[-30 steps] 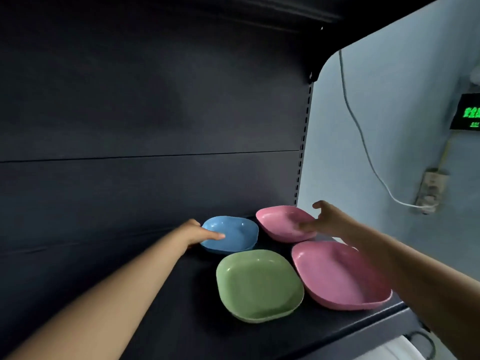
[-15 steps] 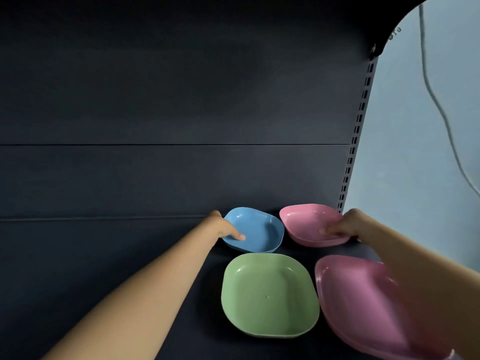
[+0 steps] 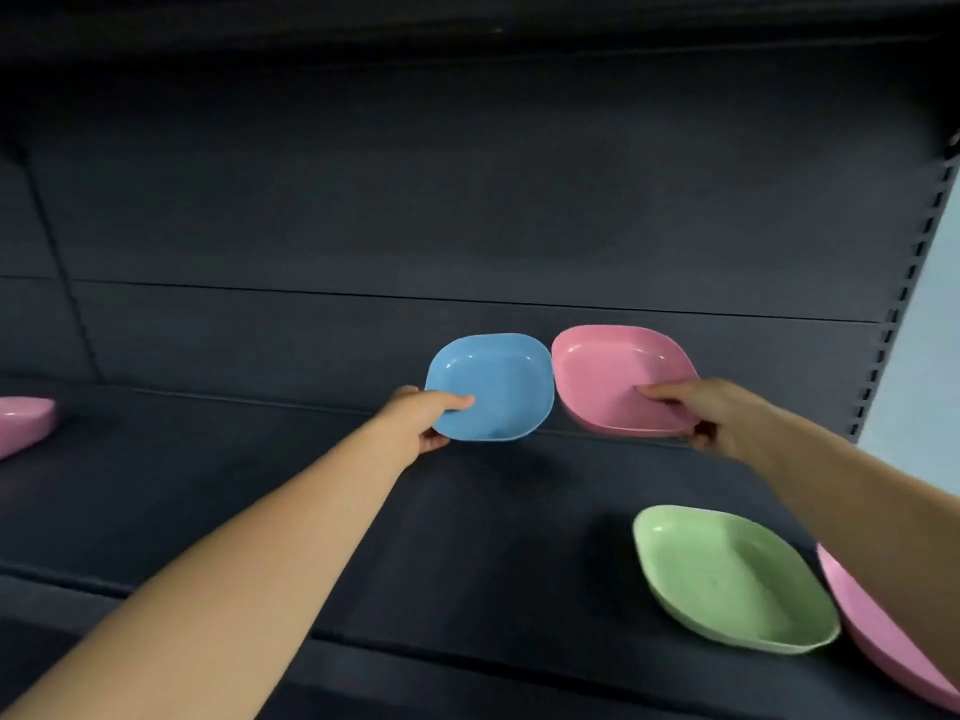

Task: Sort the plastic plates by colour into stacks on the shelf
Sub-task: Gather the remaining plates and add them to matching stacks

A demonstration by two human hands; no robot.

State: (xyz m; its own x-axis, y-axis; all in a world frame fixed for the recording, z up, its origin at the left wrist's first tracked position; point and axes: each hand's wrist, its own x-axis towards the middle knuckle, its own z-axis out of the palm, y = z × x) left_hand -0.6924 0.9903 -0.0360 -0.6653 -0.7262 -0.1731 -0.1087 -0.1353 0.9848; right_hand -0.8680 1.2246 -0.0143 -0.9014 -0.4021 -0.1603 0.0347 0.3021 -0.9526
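My left hand [image 3: 423,420] pinches the near left rim of a small blue plate [image 3: 498,384], thumb on top, and holds it lifted and tilted above the dark shelf [image 3: 311,501]. My right hand [image 3: 711,413] grips the near right rim of a small pink plate [image 3: 608,376], which is also raised and tilted toward me. The two held plates sit side by side, almost touching. A green plate [image 3: 727,579] lies flat on the shelf at the right, with a larger pink plate [image 3: 878,641] beside it, partly hidden by my right forearm.
Another pink plate [image 3: 23,423] lies at the far left edge of the shelf, cut off by the frame. The shelf's dark back panel [image 3: 467,200] rises behind the plates. A perforated upright [image 3: 904,298] marks the shelf's right end, with a pale wall beyond.
Both hands have lifted their plates off the shelf and tilted them. The view has swung left, bringing the far-left pink plate into sight.
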